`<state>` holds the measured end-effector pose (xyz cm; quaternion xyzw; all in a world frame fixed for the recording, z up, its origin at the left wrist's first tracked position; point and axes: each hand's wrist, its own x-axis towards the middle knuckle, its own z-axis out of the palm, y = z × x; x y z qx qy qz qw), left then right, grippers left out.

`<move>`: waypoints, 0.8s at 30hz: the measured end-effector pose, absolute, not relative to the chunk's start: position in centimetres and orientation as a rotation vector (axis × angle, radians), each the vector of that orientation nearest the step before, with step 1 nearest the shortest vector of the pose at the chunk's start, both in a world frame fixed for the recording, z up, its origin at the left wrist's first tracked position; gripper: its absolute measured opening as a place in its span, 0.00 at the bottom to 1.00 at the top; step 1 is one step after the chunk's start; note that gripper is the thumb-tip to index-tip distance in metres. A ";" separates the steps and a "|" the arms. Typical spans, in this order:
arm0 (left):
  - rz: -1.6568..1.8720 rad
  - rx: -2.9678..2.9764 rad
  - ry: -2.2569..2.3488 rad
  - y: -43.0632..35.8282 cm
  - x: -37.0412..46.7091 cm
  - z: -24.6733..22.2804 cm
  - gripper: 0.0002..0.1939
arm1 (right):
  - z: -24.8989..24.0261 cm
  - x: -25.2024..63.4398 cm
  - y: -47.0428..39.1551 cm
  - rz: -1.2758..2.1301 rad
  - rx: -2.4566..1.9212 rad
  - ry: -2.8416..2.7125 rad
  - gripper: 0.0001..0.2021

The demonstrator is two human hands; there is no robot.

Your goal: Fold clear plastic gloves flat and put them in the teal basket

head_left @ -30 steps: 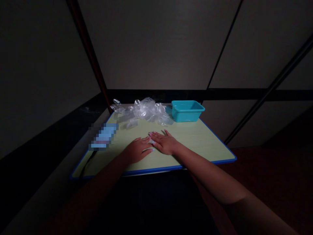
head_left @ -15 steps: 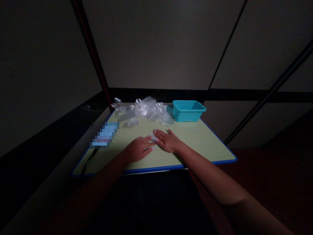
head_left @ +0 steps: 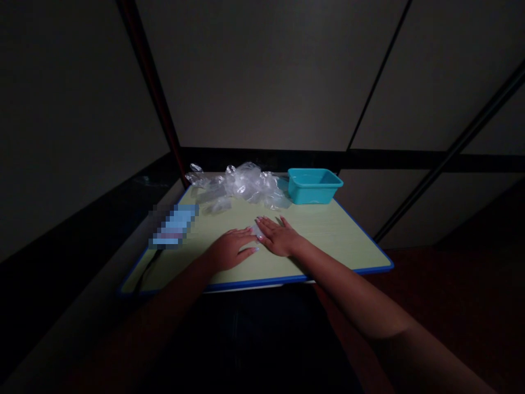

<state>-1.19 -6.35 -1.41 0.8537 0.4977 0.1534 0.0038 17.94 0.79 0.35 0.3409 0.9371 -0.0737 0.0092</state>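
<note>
A small piece of clear plastic (head_left: 256, 231) lies on the pale yellow table (head_left: 328, 235), mostly covered by fingers. My left hand (head_left: 230, 249) rests flat with its fingertips on the plastic's left side, thumb apart from the fingers. My right hand (head_left: 279, 236) lies flat over the right side of the plastic, fingers stretched out and pointing left. Behind both hands sits a pile of crumpled clear plastic bags (head_left: 246, 183). To the right of the pile stands a turquoise basket (head_left: 312, 192).
At the table's left edge is a pixelated, light blue flat object (head_left: 176, 225), with a dark strap (head_left: 147, 269) hanging toward the front edge. Wall panels (head_left: 262, 76) rise just behind the table.
The camera view has shifted very slightly. Both hands have stayed in nearly the same place, still flat on the plastic.
</note>
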 end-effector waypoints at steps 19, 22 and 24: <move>0.275 2.675 1.674 -6.5 -0.9 -1.4 0.22 | 0.3 17.8 0.9 -0.239 1.061 2.920 0.31; 0.264 2.670 1.669 -6.4 -1.0 -1.3 0.23 | 0.2 17.9 0.8 -0.255 1.068 2.928 0.31; 0.250 2.664 1.651 -6.4 -1.0 -1.3 0.25 | 0.1 18.0 0.9 -0.268 1.069 2.955 0.31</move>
